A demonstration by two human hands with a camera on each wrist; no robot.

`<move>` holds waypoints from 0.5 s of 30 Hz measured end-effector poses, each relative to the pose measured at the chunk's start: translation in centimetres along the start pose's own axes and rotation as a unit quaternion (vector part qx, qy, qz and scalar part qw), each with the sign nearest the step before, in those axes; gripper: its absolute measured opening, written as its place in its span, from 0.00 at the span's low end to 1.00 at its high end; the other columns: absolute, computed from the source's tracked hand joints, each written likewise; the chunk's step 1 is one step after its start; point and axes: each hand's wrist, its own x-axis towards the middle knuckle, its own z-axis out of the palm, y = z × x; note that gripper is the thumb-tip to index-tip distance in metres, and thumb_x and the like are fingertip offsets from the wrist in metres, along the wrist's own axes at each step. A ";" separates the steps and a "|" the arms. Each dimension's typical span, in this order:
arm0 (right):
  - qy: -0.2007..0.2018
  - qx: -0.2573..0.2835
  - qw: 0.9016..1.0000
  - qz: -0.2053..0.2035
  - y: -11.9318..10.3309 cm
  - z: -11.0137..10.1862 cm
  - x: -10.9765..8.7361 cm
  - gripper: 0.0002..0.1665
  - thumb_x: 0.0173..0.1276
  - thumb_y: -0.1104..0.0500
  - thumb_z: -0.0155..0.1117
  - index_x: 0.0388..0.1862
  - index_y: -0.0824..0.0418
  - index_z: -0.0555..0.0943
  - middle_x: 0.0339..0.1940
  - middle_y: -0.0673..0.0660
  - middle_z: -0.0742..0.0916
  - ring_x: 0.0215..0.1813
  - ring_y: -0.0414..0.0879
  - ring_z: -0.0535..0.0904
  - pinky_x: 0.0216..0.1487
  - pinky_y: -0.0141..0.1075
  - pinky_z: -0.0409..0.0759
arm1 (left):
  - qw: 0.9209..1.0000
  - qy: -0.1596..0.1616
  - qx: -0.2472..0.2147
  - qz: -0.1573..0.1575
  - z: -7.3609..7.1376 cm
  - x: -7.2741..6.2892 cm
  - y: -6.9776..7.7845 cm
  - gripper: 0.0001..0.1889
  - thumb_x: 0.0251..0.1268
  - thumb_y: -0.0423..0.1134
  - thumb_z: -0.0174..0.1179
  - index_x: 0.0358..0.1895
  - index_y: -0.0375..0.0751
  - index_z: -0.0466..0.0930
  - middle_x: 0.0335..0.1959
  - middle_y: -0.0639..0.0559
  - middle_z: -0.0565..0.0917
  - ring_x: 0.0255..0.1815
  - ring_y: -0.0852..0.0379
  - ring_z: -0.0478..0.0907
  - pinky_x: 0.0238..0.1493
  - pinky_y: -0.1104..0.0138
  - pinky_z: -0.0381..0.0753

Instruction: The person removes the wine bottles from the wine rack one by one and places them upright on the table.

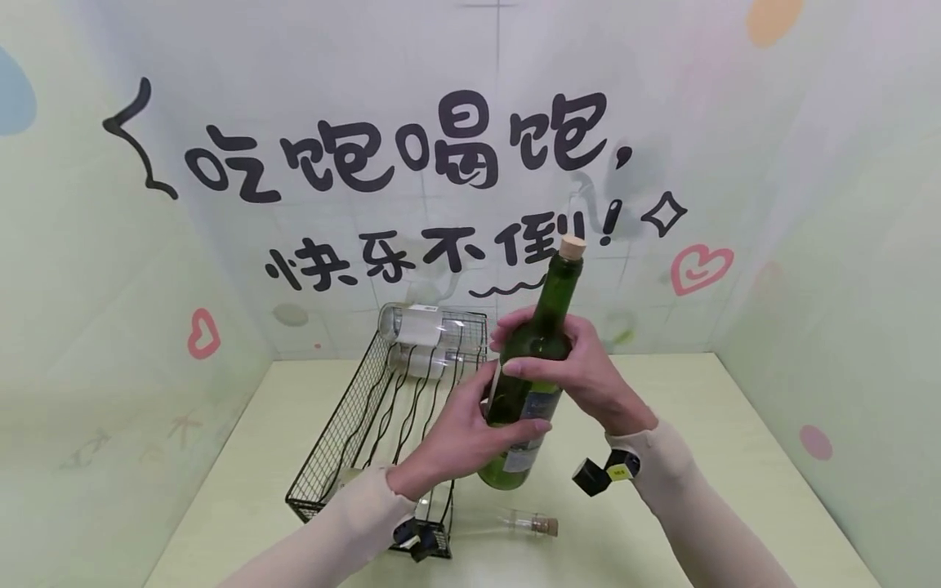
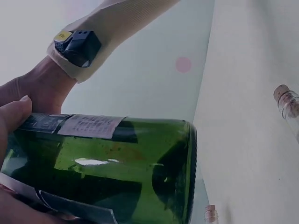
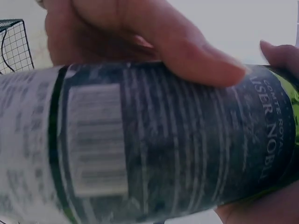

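Observation:
A green glass wine bottle (image 1: 553,306) with a cork (image 1: 573,247) in its neck is held up, tilted with its top leaning right. My left hand (image 1: 466,433) grips the lower body, thumb across the front label. Higher up, around the shoulder, my right hand (image 1: 594,376) holds it. The left wrist view shows the bottle's base (image 2: 187,163) free of fingers. In the right wrist view a dark label (image 3: 187,149) with a barcode (image 3: 98,140) fills most of the frame.
A black wire rack (image 1: 334,433) stands on the pale table (image 1: 647,506) left of the bottle. Clear glass bottles (image 1: 422,325) lie across its far end. At the near end, another clear bottle's corked neck (image 1: 532,523) sticks out to the right. Printed walls enclose the table.

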 end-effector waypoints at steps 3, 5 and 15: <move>0.014 -0.025 1.000 -0.006 -0.1 0.0 -0.2 0.18 0.59 0.67 0.74 0.49 0.64 0.82 0.46 0.55 0.89 0.52 0.51 0.84 0.61 0.42 0.80 | 1.000 -0.005 0.007 -0.005 0.4 0.1 -0.1 0.36 0.60 0.48 0.76 0.69 0.65 0.67 0.62 0.60 0.83 0.60 0.58 0.83 0.62 0.56 0.81; 0.020 -0.032 0.999 -0.017 -0.1 0.0 -0.3 0.16 0.58 0.68 0.73 0.46 0.64 0.82 0.43 0.52 0.90 0.51 0.50 0.84 0.59 0.42 0.80 | 1.000 -0.008 0.016 -0.011 0.5 0.2 -0.1 0.37 0.59 0.50 0.76 0.70 0.65 0.66 0.62 0.59 0.83 0.60 0.58 0.83 0.62 0.56 0.81; 0.046 -0.034 0.996 -0.069 -0.3 -1.1 -0.7 0.15 0.59 0.72 0.69 0.44 0.63 0.83 0.43 0.51 0.90 0.49 0.48 0.84 0.58 0.41 0.81 | 0.997 -0.027 0.069 0.004 -0.6 0.8 0.3 0.47 0.56 0.53 0.77 0.77 0.70 0.58 0.67 0.61 0.77 0.68 0.59 0.75 0.70 0.52 0.75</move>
